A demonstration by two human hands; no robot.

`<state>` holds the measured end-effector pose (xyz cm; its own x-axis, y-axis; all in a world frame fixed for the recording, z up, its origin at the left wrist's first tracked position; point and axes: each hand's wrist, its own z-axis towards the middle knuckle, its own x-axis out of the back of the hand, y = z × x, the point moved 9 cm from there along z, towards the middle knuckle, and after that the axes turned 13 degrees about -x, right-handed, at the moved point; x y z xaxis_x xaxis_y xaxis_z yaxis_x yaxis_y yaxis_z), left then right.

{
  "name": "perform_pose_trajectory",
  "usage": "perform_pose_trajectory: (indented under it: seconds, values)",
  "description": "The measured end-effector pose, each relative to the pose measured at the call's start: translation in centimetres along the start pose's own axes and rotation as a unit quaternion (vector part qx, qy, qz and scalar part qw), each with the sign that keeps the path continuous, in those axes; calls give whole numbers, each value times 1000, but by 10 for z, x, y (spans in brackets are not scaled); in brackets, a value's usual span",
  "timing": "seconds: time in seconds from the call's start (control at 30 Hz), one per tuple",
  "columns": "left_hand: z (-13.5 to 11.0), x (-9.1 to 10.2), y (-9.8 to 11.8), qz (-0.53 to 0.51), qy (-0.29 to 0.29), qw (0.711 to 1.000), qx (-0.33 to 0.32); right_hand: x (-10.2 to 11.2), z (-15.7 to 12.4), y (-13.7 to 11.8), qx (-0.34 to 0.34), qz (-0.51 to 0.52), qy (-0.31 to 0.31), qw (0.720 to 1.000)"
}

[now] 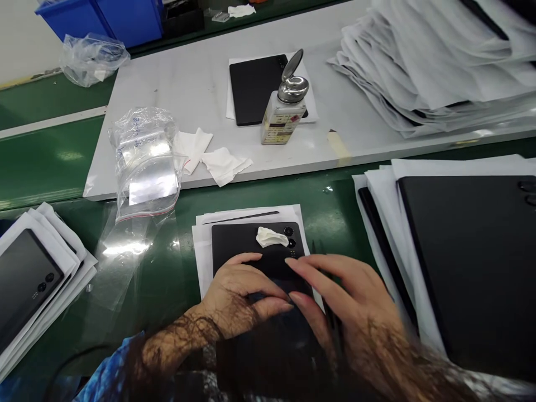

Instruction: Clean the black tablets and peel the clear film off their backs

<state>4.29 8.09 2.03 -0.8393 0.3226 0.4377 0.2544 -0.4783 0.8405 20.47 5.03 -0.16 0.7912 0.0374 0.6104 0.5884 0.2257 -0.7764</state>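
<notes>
A black tablet back cover (251, 245) lies on a stack of white paper sheets (203, 240) on the green table. A small crumpled white wipe (271, 238) rests on it beside the camera holes (290, 237). My left hand (238, 296) lies on the cover's near left part, fingers curled. My right hand (347, 290) reaches in from the right, its fingers flat on the cover close to the left fingertips. I cannot see anything held in either hand. Hair at the frame's bottom hides the cover's near end.
A solvent dispenser bottle (281, 111) stands on the white board (188, 72) beside another black cover (255, 89). White wipes (221, 164) and a clear bag (144, 162) lie near its edge. Stacked covers with paper sit at right (469, 257), left (25, 279) and far right (439, 61).
</notes>
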Motion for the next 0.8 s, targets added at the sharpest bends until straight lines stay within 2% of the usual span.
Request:
perform_pose_trajectory:
  seconds: [0.07, 0.13, 0.23, 0.33, 0.4, 0.53, 0.63, 0.7, 0.8]
  values:
    - [0, -1, 0, -8, -3, 1000, -6, 4, 10, -19, 65, -39, 17, 997]
    - [1, -2, 3, -19, -5, 1000, -18, 6, 17, -29, 85, -10, 6, 996]
    - [0, 1, 8, -35, 5, 999, -15, 9, 23, -26, 36, 58, -24, 997]
    - [-3, 4, 11, -57, 19, 998, -3, 13, 21, -19, -11, 80, -41, 996]
    - [-4, 7, 16, -50, 31, 998, -30, 11, 19, -14, -34, 86, -62, 994]
    - [-3, 9, 25, -11, 42, 993, -112, 0, 14, -12, -10, 95, -106, 990]
    - [-1, 6, 27, -6, 29, 989, -142, -7, 11, -7, 15, 88, -116, 989]
    - [0, 7, 25, -8, 40, 989, -141, -3, 9, 1, 10, 72, -97, 993]
    - [1, 11, 21, -13, 67, 991, -117, 18, 2, 11, -11, 47, -13, 999]
